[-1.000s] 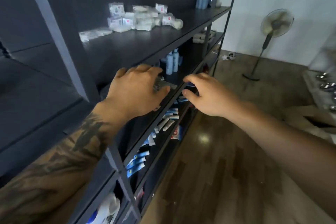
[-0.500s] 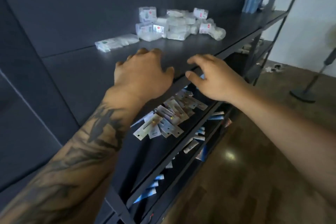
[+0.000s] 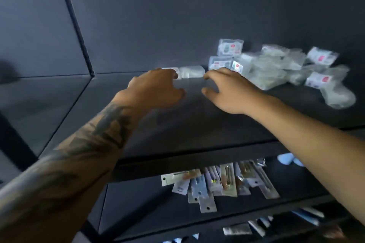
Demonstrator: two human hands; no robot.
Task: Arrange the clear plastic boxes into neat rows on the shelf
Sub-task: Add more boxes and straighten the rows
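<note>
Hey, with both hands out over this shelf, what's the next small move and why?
Probably close both hands on the flat clear box lying between them: the left hand and right hand flank it, holding nothing, while the heap of boxes sits jumbled to the right.

**Dark shelving in dim light**

A dark grey shelf unit (image 3: pixel 207 124) fills the view, its back panel (image 3: pixel 177 16) matt and plain. An upright divider (image 3: pixel 77 21) slants down the left side and meets the shelf board at a corner. Below, a lower shelf (image 3: pixel 148 203) carries a loose fan of flat carded packs (image 3: pixel 217 181). A further tier under it holds blurred blue-and-white packs (image 3: pixel 308 216). The light is soft and bluish, with faint sheen on the boards.
</note>
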